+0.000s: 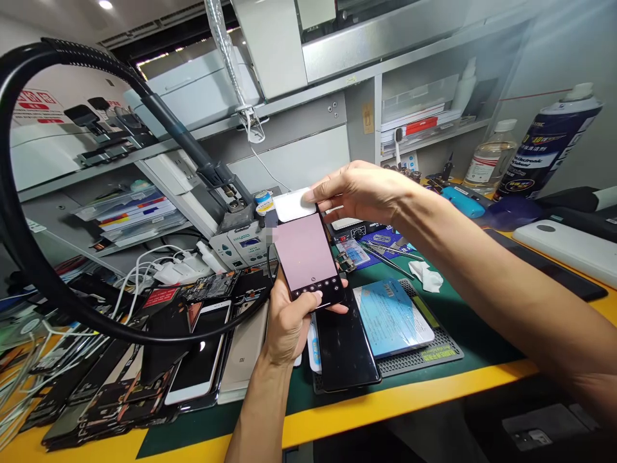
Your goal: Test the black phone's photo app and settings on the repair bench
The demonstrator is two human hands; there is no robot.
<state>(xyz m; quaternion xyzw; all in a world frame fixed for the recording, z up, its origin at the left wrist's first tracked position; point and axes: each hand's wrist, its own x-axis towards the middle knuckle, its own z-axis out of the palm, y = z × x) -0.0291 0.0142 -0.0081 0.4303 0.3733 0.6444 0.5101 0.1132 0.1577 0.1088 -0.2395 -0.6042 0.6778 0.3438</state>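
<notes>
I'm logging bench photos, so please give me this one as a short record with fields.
Left hand: hand holding a phone, screen lit pale pink
Right hand: hand gripping a white object at the phone's top end
Below the hands: glossy black phone, lying flat
Left of it: gold phone, white-framed phone
Right of it: blue-and-white box
Far right: spray can, upright but tilted in view
Unclear: what the white object is

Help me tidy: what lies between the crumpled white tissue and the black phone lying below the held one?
In the head view, a blue-and-white pack lies between the tissue and the black phone, resting on a perforated grey mat.
</notes>
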